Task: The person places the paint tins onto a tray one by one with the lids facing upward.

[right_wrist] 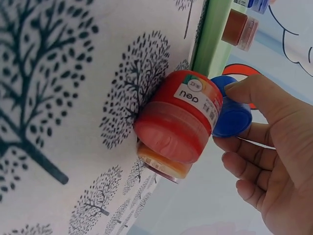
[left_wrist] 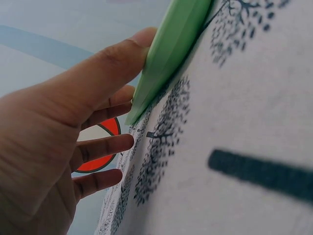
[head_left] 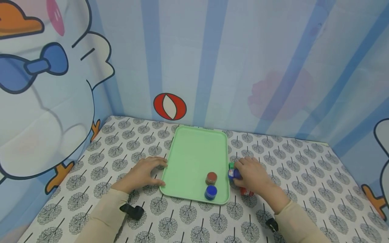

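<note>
My right hand [head_left: 251, 173] pinches a blue paint jar [head_left: 233, 174] between thumb and fingers, just outside the right rim of a light green tray [head_left: 197, 152]. Close below that hand sits a red paint jar [right_wrist: 176, 115] with a white label, partly hidden by the hand in the head view. Behind it in the right wrist view is an orange paint jar [right_wrist: 164, 165]. A bit of green [head_left: 231, 165] shows beyond the held jar. My left hand [head_left: 145, 172] rests at the tray's left rim, thumb touching the edge, its fingers spread and loosely bent.
Inside the tray, near its lower right corner, stand a brown paint jar [head_left: 211, 178] and another blue jar [head_left: 211, 192]. A tree-patterned cloth [head_left: 304, 175] covers the table. A printed curtain [head_left: 237, 60] rises behind the table's far edge.
</note>
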The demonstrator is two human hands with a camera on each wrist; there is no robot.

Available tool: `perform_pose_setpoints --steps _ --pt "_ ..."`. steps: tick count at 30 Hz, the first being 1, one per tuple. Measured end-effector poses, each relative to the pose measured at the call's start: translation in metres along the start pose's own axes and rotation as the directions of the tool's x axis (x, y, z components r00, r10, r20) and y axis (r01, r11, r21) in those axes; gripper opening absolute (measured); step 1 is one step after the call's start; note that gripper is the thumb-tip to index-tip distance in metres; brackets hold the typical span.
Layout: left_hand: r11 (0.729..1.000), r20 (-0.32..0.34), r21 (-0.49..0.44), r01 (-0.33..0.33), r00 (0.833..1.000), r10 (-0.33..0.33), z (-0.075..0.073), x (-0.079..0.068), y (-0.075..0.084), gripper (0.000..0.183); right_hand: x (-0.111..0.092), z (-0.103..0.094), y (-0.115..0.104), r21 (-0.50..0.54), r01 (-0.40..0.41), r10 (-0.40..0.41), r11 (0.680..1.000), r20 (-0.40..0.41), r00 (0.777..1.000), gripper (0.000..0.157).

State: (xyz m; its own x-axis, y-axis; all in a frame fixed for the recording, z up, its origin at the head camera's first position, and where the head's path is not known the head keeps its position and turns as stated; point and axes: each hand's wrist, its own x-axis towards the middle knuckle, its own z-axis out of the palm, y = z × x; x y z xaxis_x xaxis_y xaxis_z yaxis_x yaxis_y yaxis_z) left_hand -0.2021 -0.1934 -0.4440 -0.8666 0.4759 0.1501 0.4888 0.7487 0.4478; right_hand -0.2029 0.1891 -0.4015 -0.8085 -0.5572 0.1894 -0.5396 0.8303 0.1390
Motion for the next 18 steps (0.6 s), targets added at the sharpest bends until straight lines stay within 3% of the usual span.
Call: perform_pose_setpoints --steps 8,18 --pt "1.0 0.002 -0.004 -0.004 1.0 0.004 0.0014 -0.0006 -0.0011 0.061 0.0023 -0.0046 -0.0014 0.056 -0.008 0.01 0.998 -0.021 1.0 0.035" --pt "1.0 -0.002 0.002 -0.009 1.0 0.009 -0.0004 -0.0006 -0.0001 0.06 0.0089 -0.0087 -0.0041 0.175 -0.049 0.047 0.983 0.015 0.999 0.035"
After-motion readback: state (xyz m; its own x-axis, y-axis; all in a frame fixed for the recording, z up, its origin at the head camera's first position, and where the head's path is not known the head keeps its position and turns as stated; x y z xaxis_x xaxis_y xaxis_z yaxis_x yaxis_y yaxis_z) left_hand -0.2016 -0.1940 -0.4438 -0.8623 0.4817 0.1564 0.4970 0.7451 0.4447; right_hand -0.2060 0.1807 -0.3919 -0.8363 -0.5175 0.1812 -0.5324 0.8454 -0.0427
